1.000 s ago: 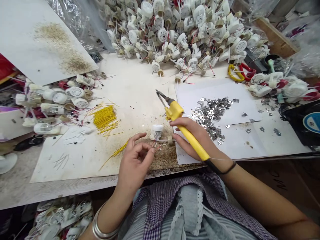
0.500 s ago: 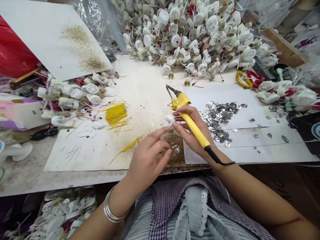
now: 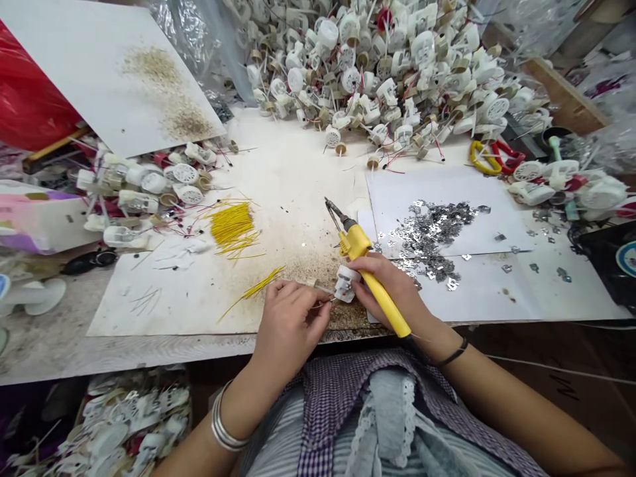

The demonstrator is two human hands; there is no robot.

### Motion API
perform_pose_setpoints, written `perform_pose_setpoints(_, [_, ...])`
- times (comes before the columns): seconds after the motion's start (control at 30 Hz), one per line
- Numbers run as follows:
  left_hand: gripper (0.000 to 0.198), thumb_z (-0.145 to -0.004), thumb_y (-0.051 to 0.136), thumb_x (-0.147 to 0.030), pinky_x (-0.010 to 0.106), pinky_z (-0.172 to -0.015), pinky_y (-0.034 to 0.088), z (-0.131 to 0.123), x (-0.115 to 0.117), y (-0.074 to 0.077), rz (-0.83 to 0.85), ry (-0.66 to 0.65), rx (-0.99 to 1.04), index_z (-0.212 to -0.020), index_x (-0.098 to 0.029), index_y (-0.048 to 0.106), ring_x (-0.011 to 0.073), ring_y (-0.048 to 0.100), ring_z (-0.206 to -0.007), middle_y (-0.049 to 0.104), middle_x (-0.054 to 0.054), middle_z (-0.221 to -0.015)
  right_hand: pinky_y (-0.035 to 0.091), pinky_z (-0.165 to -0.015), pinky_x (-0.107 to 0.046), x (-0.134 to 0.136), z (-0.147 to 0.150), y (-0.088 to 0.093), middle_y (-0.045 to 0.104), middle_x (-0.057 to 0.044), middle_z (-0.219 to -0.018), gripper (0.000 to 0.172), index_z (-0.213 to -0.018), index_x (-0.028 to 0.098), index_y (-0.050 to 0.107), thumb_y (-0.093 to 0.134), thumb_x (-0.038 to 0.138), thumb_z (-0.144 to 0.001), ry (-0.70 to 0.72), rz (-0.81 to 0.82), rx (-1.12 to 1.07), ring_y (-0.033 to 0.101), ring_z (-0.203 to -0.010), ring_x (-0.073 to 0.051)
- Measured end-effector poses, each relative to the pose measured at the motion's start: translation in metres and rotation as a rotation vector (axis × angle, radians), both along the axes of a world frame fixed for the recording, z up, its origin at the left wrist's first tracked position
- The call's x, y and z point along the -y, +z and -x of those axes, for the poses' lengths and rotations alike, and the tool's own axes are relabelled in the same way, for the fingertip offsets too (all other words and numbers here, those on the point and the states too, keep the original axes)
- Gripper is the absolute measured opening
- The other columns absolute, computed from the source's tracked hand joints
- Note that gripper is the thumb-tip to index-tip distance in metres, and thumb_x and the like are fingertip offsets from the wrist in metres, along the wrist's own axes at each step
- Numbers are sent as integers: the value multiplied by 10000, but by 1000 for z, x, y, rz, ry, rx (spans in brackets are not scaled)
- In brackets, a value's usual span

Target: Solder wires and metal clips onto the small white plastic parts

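My right hand (image 3: 385, 288) is closed round a yellow soldering iron (image 3: 380, 298), whose dark tip and thin feed tube point up and left. Between the fingertips of that same hand is a small white plastic housing (image 3: 344, 285), turned with its openings towards me. My left hand (image 3: 293, 318) is just left of the housing, fingers curled in a pinch on what looks like a thin wire running towards it. A white stem with a tan end (image 3: 315, 283) shows just above the left fingers. Its link to the housing is partly hidden.
Yellow wires (image 3: 231, 225) lie bundled at left, with a few loose ones (image 3: 258, 283) nearer me. Small metal plates (image 3: 437, 232) are heaped on white sheets at right. White plastic assemblies (image 3: 358, 73) pile up at the back. Yellow-and-red-handled tool (image 3: 484, 159) lies at right.
The soldering iron has come down and nearer me with my right hand. The white housing has turned and shows more fully. My left fingers have curled in from a stretched pose.
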State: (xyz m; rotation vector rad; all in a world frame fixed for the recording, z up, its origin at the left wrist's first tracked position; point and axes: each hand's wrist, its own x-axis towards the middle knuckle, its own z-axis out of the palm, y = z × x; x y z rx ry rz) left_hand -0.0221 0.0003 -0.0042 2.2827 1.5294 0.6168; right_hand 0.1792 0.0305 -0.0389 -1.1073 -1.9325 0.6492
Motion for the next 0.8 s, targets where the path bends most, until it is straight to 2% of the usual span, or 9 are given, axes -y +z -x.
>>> perform_pose_setpoints(0.1, [79,-879,573,-214,381,-791,346,-7,-1,1,2,59,-9,-804,-214,599,185,591,-786,678,-5,-769,563,-868,-336,4,-3,4,647,-42,-1140,349,-1189,294,533,576,152,-874,-21,-10,-2,663,-1011,-180])
perform_pose_setpoints(0.2, [75,-866,590,-193,379,-801,337,-14,-3,0,-8,90,26,-794,-212,603,205,613,-925,712,22,-960,560,-840,-324,12,-16,17,679,-39,-1060,280,-1151,277,570,591,191,-885,-78,-26,-43,673,-956,-180])
perform_pose_setpoints(0.27, [86,-862,593,-173,380,-809,331,-17,-4,-1,-10,98,47,-784,-210,596,201,621,-958,716,21,-1041,557,-738,-298,21,-31,25,693,-17,-918,180,-1047,271,615,585,195,-885,-102,-66,-71,678,-834,-169])
perform_pose_setpoints(0.33, [100,-855,597,-158,376,-793,323,-18,-7,-2,0,101,49,-770,-208,583,188,627,-901,730,5,-1017,531,-613,-276,33,-47,29,666,9,-760,146,-965,269,631,574,172,-872,-85,-76,-87,648,-673,-152])
perform_pose_setpoints(0.4, [109,-841,609,-146,372,-780,316,-19,-9,-2,5,107,48,-759,-208,574,178,621,-844,741,-14,-964,534,-594,-283,46,-61,28,667,1,-779,238,-1042,268,620,592,148,-838,-69,-40,-120,644,-648,-156])
perform_pose_setpoints(0.5, [113,-827,623,-140,375,-792,312,-20,-11,-3,1,114,39,-753,-209,572,176,611,-829,744,-28,-944,558,-640,-303,59,-74,23,682,-43,-938,438,-1190,255,561,647,126,-780,-76,-2,-168,672,-745,-187])
perform_pose_setpoints(0.57, [117,-821,626,-138,380,-803,310,-20,-11,-3,4,116,29,-746,-209,570,178,610,-835,745,-30,-950,551,-626,-304,61,-77,24,678,-35,-911,446,-1168,261,554,651,96,-765,4,18,-156,667,-726,-186])
perform_pose_setpoints(0.67, [128,-813,623,-130,388,-816,306,-20,-11,-3,9,119,18,-731,-210,565,178,608,-840,746,-34,-956,529,-573,-294,57,-75,31,650,3,-767,440,-1142,268,522,614,53,-770,156,-14,-113,645,-641,-172])
perform_pose_setpoints(0.8, [121,-816,611,-130,390,-820,305,-21,-10,-2,8,122,10,-739,-214,572,177,602,-843,745,-39,-956,497,-526,-291,52,-71,40,616,8,-701,421,-1163,241,496,584,67,-790,210,-38,1,620,-595,-171])
